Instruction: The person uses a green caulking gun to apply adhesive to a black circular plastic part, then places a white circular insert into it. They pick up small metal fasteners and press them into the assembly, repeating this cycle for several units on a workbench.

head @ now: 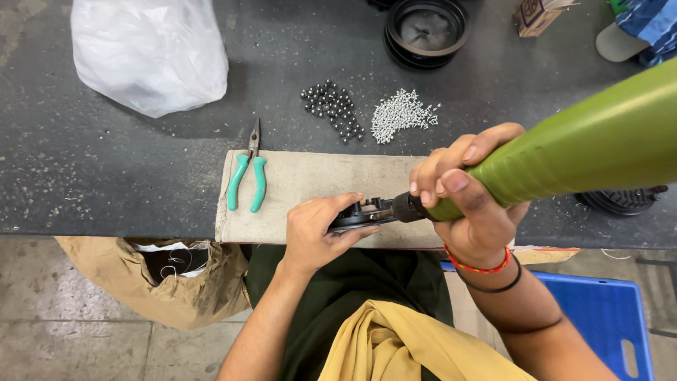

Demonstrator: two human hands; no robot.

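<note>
My right hand [471, 204] grips a green power screwdriver [585, 152] near its nose, with the dark tip pressed down onto a small black round part [360, 214]. My left hand [319, 234] steadies that black part against a grey cloth pad [310, 183] at the bench's near edge. The part is partly hidden under my fingers. A red thread and a black band sit on my right wrist.
Green-handled pliers [248, 176] lie on the pad's left end. A pile of dark balls [331, 107] and a pile of silver screws [400, 113] lie behind it. White plastic bag [149, 53], black round housings [426, 29], brown sack [176, 282], blue crate [606, 317].
</note>
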